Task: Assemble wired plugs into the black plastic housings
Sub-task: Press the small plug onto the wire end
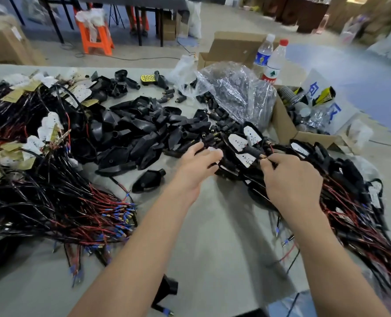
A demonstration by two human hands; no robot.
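Grey and smooth, the bench (215, 225) carries a heap of empty black plastic housings (144, 131) at its middle, toward the far edge. Along the left edge lies a big tangled bundle of red and black wires with blue terminals (59, 202), with white perforated plates among them. Along the right edge lies a second pile of wires with housings already fitted (350, 202). Both hands work where this pile meets the heap. The left hand (199, 165) has its thumb above and its fingers curled below, gripping a black housing with a white plate (224, 157); most of that piece is hidden by the fingers. The right hand (290, 179) pinches between thumb and forefinger a thin wired plug with a brass tip (265, 158), close to the left hand but not touching it. One single black housing (147, 180) lies alone near the left wrist. Near the far right corner are a crumpled clear plastic bag (235, 88) with small black plugs, an open cardboard box (283, 126) and two clear water bottles (273, 62).
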